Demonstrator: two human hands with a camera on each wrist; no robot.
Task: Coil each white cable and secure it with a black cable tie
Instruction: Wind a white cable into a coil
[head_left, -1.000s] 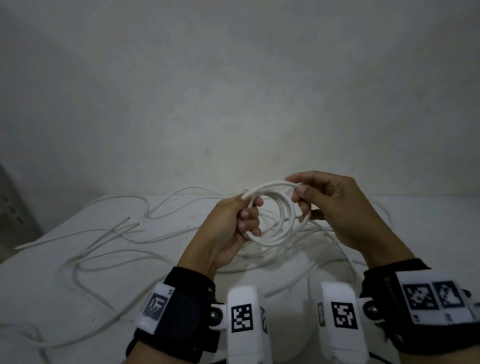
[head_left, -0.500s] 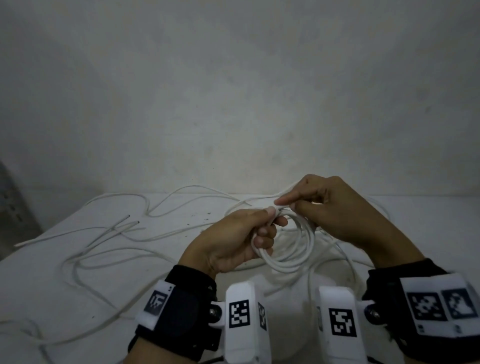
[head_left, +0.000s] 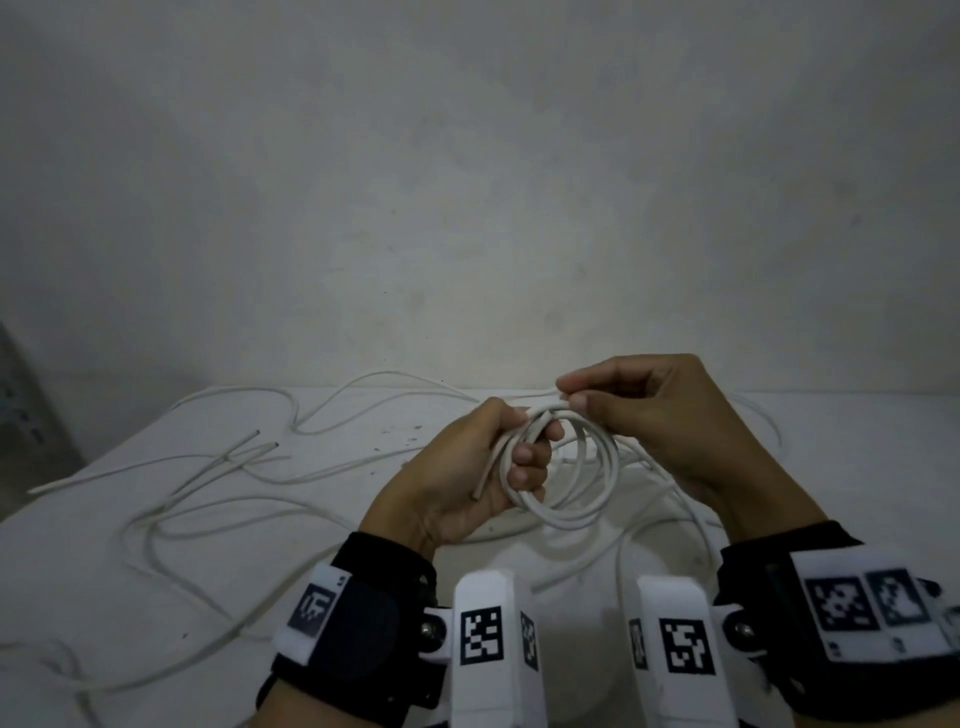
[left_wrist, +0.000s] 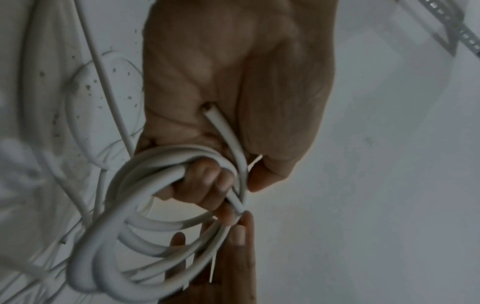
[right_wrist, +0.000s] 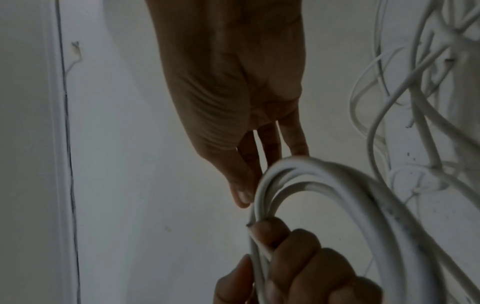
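A white cable wound into a small coil (head_left: 587, 512) hangs in the air above the white table (head_left: 831, 467). My left hand (head_left: 524, 457) grips the coil's left side with its fingers curled through the loops. One cut cable end (head_left: 480, 488) lies across that palm, also clear in the left wrist view as the cable end (left_wrist: 213, 115). My right hand (head_left: 569, 399) pinches the strand at the coil's top between thumb and forefinger. The right wrist view shows the thumb tip (right_wrist: 242, 196) against the coil (right_wrist: 324, 181), the other fingers behind it.
Several loose white cables (head_left: 208, 467) sprawl over the table to the left and behind the hands, some with cut ends (head_left: 270, 446). A plain wall stands close behind. A grey perforated metal rack (head_left: 26, 415) is at the far left past the table's edge.
The coil has come down and a little nearer. My right hand left the coil's right side and now pinches its top. The left hand's grip turned, baring a cable end in the palm.
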